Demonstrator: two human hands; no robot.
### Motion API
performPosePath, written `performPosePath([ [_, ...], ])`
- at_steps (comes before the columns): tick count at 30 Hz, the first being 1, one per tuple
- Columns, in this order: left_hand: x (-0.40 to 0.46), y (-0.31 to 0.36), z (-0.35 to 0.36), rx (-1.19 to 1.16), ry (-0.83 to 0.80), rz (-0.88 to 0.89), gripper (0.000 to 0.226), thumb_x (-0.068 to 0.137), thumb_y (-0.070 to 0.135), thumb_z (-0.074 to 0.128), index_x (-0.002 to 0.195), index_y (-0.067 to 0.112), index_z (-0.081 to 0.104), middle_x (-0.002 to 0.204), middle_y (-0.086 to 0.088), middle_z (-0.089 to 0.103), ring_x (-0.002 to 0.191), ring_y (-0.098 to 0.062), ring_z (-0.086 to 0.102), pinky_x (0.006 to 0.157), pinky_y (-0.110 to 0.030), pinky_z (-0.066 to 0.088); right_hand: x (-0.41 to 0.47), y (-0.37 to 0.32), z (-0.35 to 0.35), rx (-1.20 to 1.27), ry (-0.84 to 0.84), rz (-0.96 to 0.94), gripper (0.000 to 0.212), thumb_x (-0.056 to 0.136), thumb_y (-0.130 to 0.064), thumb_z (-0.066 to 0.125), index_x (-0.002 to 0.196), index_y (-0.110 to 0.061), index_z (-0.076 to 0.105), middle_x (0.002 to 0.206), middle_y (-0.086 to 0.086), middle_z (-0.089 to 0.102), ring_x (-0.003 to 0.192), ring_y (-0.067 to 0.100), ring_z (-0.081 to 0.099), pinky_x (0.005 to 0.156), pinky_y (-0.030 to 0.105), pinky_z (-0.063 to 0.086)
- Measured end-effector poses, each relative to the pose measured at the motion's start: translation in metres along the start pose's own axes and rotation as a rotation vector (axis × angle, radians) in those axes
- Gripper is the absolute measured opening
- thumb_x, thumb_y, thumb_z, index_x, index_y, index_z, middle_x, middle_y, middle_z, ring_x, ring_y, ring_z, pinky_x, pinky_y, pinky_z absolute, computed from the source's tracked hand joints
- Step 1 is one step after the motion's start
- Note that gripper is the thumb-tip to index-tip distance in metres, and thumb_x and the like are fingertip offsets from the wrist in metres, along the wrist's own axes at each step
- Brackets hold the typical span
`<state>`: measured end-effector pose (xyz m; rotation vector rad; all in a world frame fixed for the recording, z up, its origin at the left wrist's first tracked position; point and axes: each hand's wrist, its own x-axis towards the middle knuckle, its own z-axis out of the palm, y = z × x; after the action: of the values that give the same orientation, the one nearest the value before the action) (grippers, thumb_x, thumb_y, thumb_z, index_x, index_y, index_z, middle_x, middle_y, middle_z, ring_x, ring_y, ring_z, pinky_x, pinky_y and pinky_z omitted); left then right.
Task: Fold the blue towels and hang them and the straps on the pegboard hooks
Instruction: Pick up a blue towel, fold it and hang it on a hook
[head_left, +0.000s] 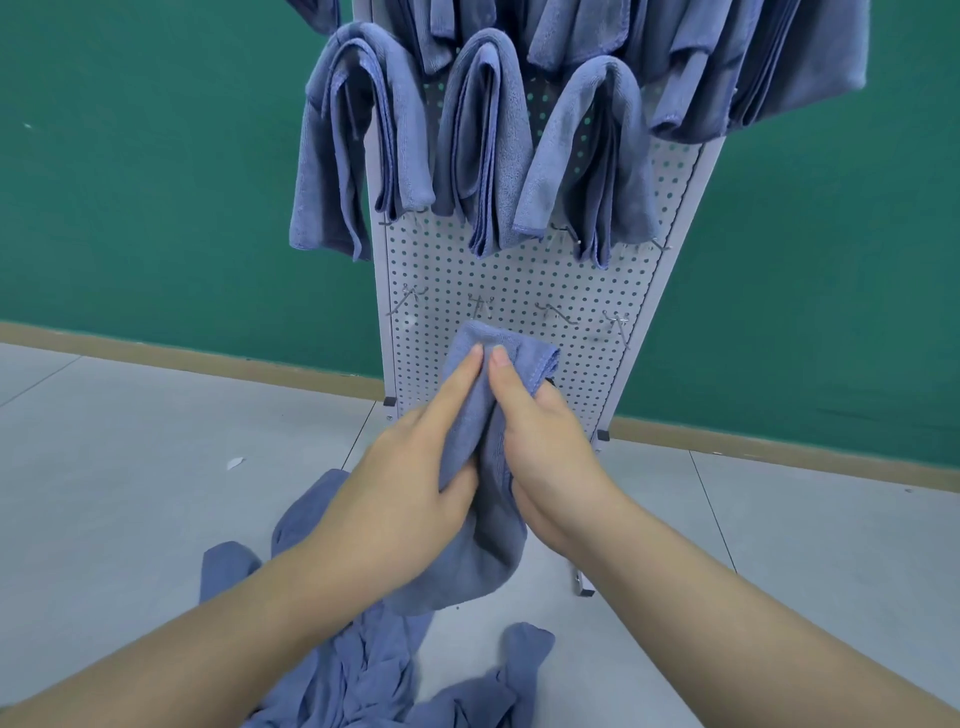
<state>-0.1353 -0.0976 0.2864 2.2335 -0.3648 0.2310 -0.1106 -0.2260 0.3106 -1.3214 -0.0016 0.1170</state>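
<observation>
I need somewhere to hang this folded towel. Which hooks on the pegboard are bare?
The bottom row of hooks is bare, between the hanging towels above and the held towel. The upper rows are crowded. Both the left hand and right hand grip the towel.

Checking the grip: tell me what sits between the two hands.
Head view: the folded blue towel is pinched between the left hand and right hand; nothing else.
</observation>
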Motion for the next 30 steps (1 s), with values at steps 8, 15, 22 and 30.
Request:
performPosePath([
  [8,0.003,-0.007,0.001,-0.02,0.223,-0.03,0.059,0.107,0.026,0.041,0.159,0.049,0.026,0.128,0.006,0.068,0.104,-0.016,0.062,0.085,-0.026,0.044,0.002,-0.005,0.002,0.033,0.053,0.05,0.04,0.108,-0.048,0.044,0.128,-0.02,0.063,0.117,0.0,0.077,0.11,0.015,0.073,0.104,0.039,0.055],
  [15,0.0,0.01,0.007,-0.198,0.261,0.135,0.049,0.108,0.014,0.041,0.148,0.043,0.047,0.14,0.021,0.058,0.129,0.008,0.052,0.098,-0.005,0.037,-0.001,-0.002,0.007,-0.054,0.036,0.017,0.03,0.109,-0.045,0.044,0.109,-0.026,0.068,0.102,-0.004,0.08,0.098,0.01,0.075,0.092,0.034,0.059],
  [22,0.001,0.017,0.018,-0.267,0.206,0.211,0.05,0.107,0.006,0.04,0.151,0.031,0.041,0.141,0.02,0.055,0.135,0.004,0.048,0.107,-0.013,0.039,-0.012,0.002,0.015,-0.045,-0.069,0.04,0.056,0.086,-0.073,0.059,0.124,-0.032,0.062,0.117,-0.007,0.076,0.113,0.01,0.071,0.106,0.039,0.051],
  [30,0.002,0.0,0.013,-0.212,0.123,0.184,0.073,0.099,0.002,0.058,0.16,0.032,0.029,0.164,0.018,0.032,0.151,-0.005,0.031,0.122,-0.039,0.034,-0.011,-0.027,0.002,0.124,0.013,-0.028,0.02,0.109,-0.025,0.05,0.099,-0.019,0.066,0.094,0.006,0.076,0.09,0.017,0.075,0.079,0.029,0.061],
])
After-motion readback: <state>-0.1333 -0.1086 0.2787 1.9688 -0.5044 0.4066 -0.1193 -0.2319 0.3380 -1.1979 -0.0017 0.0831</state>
